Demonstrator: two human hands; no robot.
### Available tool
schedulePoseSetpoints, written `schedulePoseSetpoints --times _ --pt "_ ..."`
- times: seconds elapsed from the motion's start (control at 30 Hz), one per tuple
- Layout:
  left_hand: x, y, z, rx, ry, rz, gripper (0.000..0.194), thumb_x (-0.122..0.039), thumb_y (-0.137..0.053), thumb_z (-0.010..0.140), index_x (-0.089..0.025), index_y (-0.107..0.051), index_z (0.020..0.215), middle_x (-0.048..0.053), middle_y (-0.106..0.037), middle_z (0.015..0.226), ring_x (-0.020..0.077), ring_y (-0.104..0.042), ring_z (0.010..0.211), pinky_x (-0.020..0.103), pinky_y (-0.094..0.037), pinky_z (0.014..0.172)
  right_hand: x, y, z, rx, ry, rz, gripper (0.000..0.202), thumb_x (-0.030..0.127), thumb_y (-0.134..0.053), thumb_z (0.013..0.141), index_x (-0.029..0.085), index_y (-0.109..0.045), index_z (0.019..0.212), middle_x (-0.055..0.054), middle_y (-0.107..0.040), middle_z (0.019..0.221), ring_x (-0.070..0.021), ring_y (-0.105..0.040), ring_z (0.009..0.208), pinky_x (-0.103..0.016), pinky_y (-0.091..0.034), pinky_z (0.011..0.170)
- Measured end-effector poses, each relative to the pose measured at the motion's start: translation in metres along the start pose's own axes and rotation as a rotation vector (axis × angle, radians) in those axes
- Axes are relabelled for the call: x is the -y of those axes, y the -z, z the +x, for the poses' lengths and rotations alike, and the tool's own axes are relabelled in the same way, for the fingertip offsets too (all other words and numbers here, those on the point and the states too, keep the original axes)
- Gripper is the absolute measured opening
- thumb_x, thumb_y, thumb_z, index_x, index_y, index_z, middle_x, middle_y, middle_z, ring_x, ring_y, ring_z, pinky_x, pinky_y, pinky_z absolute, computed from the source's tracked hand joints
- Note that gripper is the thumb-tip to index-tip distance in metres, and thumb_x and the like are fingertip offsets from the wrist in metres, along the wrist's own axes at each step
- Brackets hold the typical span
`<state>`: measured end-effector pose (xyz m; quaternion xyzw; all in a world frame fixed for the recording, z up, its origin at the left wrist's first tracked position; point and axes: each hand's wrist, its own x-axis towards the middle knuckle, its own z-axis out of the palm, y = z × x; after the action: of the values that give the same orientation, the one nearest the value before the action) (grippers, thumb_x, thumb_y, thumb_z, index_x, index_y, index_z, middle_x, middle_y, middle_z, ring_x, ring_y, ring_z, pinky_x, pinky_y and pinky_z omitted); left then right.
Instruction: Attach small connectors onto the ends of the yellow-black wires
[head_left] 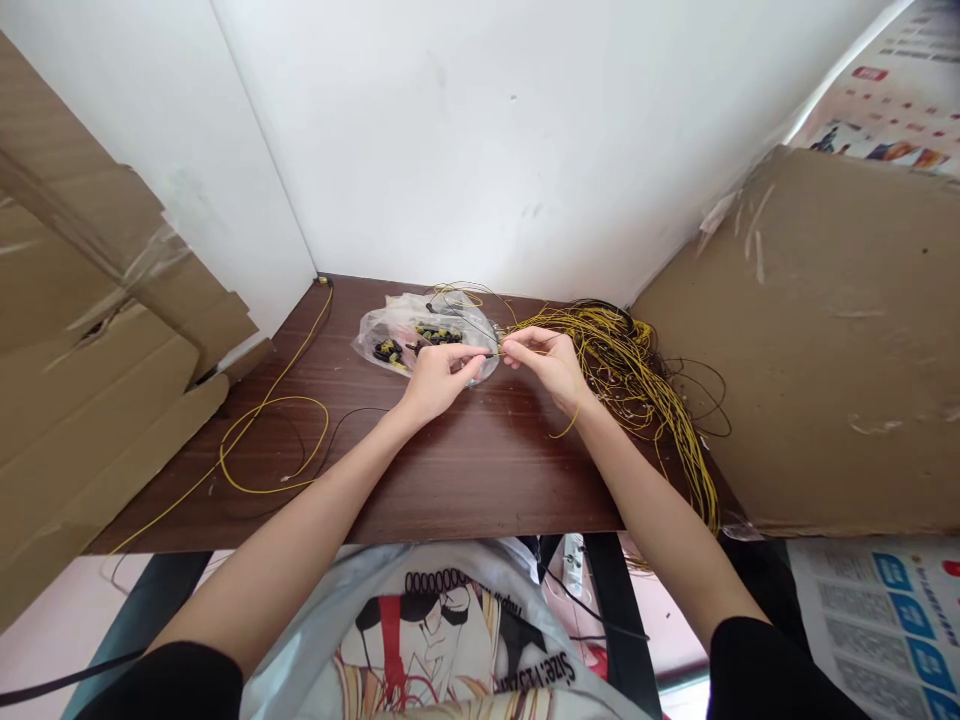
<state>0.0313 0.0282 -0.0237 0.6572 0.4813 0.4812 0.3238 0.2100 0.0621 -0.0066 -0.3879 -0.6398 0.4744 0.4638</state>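
Note:
Both my hands meet above the brown table (pixel 465 480), fingertips a short way apart. My left hand (pixel 442 380) is closed in a pinch on a small black piece (pixel 490 355), mostly covered by the fingers. Opposite it, my right hand (pixel 553 368) pinches a thin yellow wire (pixel 564 424), whose loose end hangs by the wrist. Whether wire and black piece are joined I cannot tell. Just behind my left hand lies a clear plastic bag (pixel 369 332) with several small black and yellow parts (pixel 441 337). A large bundle of yellow and black wires (pixel 626 360) spreads beside my right hand.
A looped yellow cable (pixel 262 403) runs along the table's left side, from a small plug (pixel 324 281) in the back corner. Cardboard stands at the left (pixel 97 330) and right (pixel 810 340). A white wall (pixel 465 150) closes the back. A printed plastic bag (pixel 300 620) covers my lap.

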Motion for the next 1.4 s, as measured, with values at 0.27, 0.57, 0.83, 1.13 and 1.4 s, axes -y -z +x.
schedulePoseSetpoints --times 0.27,0.57,0.83,1.13,1.4 --pt "-0.004 0.000 -0.001 0.005 0.028 -0.031 0.038 -0.030 -0.059 0.077 -0.011 -0.069 0.108 0.006 -0.073 0.072 0.0129 -0.058 0.055 0.024 -0.046 0.056 0.000 0.003 -0.001 0.063 0.025 -0.088 0.022 0.038 -0.073 0.069 0.017 -0.066 0.064 -0.001 -0.064 0.063 -0.0120 -0.056 0.060 -0.028 -0.046 0.063" --pt "-0.005 0.003 0.001 -0.115 -0.013 0.085 0.022 -0.033 -0.061 0.076 -0.013 -0.070 0.071 0.001 -0.062 0.057 0.0098 -0.046 0.049 0.023 -0.033 0.049 0.006 0.007 0.001 -0.063 -0.034 -0.012 0.029 0.042 -0.075 0.065 0.017 -0.063 0.059 0.000 -0.060 0.057 -0.0106 -0.052 0.055 -0.028 -0.044 0.061" --pt "-0.003 0.007 0.003 -0.099 0.016 0.143 0.024 -0.033 -0.058 0.078 -0.013 -0.070 0.074 0.004 -0.068 0.067 0.0130 -0.055 0.058 0.024 -0.041 0.057 0.007 0.014 0.003 -0.129 -0.050 0.000 0.030 0.042 -0.075 0.065 0.017 -0.062 0.056 0.001 -0.057 0.056 -0.0091 -0.049 0.054 -0.025 -0.042 0.058" --pt "0.002 0.007 -0.001 -0.084 -0.079 0.328 0.026 -0.032 -0.058 0.081 -0.017 -0.068 0.098 0.002 -0.070 0.081 0.0095 -0.051 0.054 0.023 -0.041 0.060 0.004 0.008 0.001 -0.141 -0.093 0.037 0.031 0.041 -0.075 0.064 0.016 -0.060 0.054 0.001 -0.056 0.054 -0.0076 -0.047 0.052 -0.023 -0.040 0.055" --pt "0.000 0.001 -0.007 -0.007 -0.306 0.517 0.031 -0.026 -0.056 0.084 -0.020 -0.060 0.114 0.003 -0.068 0.096 0.0127 -0.057 0.071 0.024 -0.043 0.068 0.000 -0.005 -0.004 0.001 -0.213 0.125 0.032 0.042 -0.078 0.061 0.015 -0.061 0.056 0.002 -0.055 0.053 -0.0069 -0.047 0.050 -0.023 -0.039 0.052"
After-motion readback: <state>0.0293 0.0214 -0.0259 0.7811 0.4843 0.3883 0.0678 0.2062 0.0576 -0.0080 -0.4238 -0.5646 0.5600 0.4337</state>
